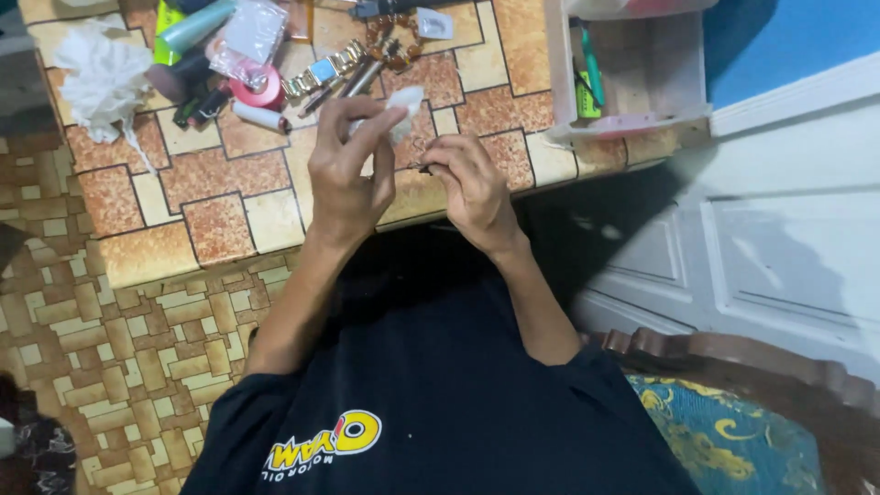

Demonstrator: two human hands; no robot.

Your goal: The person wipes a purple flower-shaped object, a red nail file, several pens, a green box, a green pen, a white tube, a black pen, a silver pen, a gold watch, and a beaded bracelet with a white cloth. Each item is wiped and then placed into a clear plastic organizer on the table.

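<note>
I look down on a low table [229, 229] with a brick-pattern top, its far half crowded with a white cloth [101, 73], a red tape roll [259, 92], a gold watch band [321, 73] and a clear plastic tray [632, 119]. My left hand [344, 174] pinches a scrap of white tissue [403, 105] between thumb and fingertips. My right hand [472, 183] has its fingers pressed together on a tiny dark part [423, 169], held over the near table edge. I judge a slipping grip would drop it to the patterned floor [119, 367]. Open room lies near-left.
</note>
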